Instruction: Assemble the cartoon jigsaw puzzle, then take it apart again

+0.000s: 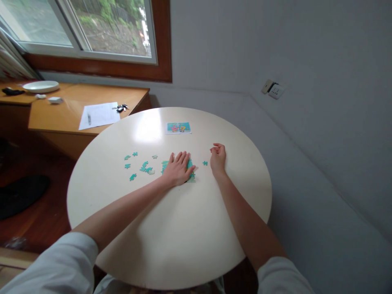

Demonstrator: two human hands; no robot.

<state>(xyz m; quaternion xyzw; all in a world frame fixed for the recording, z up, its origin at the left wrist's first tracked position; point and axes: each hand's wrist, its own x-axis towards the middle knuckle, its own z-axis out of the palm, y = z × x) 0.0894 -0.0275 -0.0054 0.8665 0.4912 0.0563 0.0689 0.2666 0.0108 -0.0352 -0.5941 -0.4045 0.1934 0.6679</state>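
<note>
- Several pieces [148, 170] lie left, a card [178, 128] far.
- Left hand [178, 168] flat on the mid-table puzzle [192, 178], fingers apart.
- Right hand [218, 160] curled, right of one piece [205, 163]; cannot tell if holding anything.

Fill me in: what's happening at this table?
A person's left hand lies flat over a partly assembled jigsaw puzzle. The right hand is loosely curled beside a lone puzzle piece; whether it holds anything is unclear. More loose pieces lie to the left, and a cartoon picture card lies beyond the puzzle.
</note>
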